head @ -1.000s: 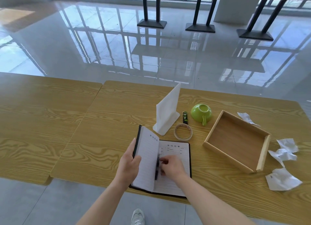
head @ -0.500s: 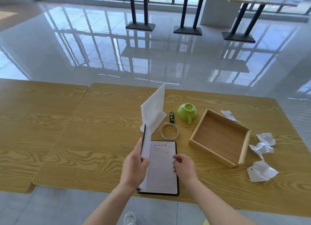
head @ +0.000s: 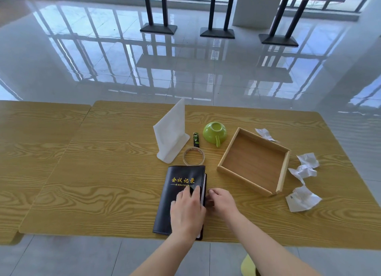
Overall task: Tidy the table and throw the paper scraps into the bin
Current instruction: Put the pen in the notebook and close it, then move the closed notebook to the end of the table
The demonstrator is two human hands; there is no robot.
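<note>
Lying shut near the bottom middle of the frame, on the yellow wood tabletop (head: 107,172): a black notebook (head: 181,191) with gold letters. Resting flat on its cover, fingers spread out and holding nothing: the left hand (head: 188,210). Touching the notebook's right edge with bent fingers, not gripping anything that can be seen: the right hand (head: 221,201). Sitting just above the notebook: a ring of tape (head: 193,156), a folded white napkin (head: 172,133) standing up, a small dark green stick (head: 195,139) and a green cup (head: 214,132) lying upside down. Sitting to the right of the middle: an open wooden tray (head: 283,172). Lying at the right side of the frame, beside the tray: four crumpled paper scraps (head: 303,198).
</note>
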